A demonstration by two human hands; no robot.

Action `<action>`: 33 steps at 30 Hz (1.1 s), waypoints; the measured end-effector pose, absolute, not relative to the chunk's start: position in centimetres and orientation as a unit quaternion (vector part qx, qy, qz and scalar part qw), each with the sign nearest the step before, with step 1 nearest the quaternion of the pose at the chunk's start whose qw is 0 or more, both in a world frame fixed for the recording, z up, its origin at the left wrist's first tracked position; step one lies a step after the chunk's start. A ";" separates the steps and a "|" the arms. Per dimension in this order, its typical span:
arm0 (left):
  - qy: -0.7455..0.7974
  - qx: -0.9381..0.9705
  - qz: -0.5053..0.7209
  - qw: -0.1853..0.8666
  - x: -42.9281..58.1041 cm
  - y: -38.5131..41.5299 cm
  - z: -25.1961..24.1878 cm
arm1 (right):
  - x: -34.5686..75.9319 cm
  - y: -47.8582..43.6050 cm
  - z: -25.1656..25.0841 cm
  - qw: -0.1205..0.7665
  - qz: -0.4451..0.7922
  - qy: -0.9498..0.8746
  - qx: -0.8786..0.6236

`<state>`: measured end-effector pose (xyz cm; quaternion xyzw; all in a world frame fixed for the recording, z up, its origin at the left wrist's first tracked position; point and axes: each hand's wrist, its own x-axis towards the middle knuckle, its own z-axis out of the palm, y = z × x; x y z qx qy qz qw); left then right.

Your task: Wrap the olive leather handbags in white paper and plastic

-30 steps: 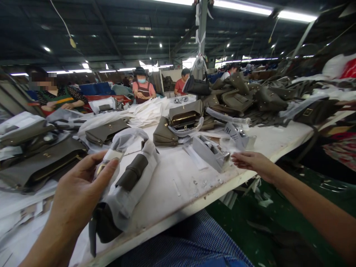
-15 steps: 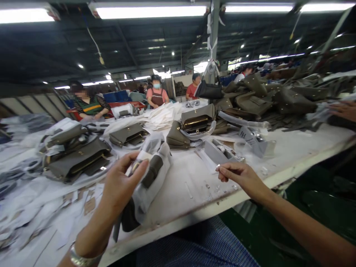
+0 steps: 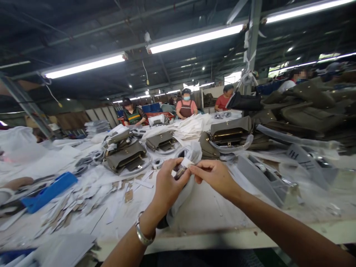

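My left hand [image 3: 168, 185] grips a dark bag strap in a translucent white wrap [image 3: 194, 151], just above the table. Between its thumb and fingers shows a metal fitting, beside a small white piece [image 3: 187, 162]. Thumb and fingertips of my right hand [image 3: 215, 176] are pinched together against this piece, touching the left hand's fingertips. What sits inside that pinch is too small to make out. The strap's lower part is largely covered by my left hand and forearm.
Olive handbags [image 3: 126, 155] lie beyond my hands, with another handbag [image 3: 230, 128] farther right. A grey box [image 3: 251, 174] of small metal parts stands right. Paper scraps [image 3: 69, 202] and a blue tray [image 3: 51, 191] lie left. Several people work across the table.
My right hand has moved left, bringing its pinched fingers from beside the grey box to the wrapped strap. The view has swung left, and the left hand still holds the strap.
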<state>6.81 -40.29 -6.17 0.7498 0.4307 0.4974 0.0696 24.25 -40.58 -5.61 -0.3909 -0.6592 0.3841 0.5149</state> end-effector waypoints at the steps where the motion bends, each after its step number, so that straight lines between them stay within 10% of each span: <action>1: 0.428 0.753 0.497 0.062 6.7 -40.2 -6.2 | 24.1 -40.5 -5.7 0.515 0.398 -0.650 -0.392; 33: 0.417 0.779 0.465 0.050 6.0 -40.2 -6.5 | 23.2 -41.3 -6.5 0.559 0.428 -0.609 -0.365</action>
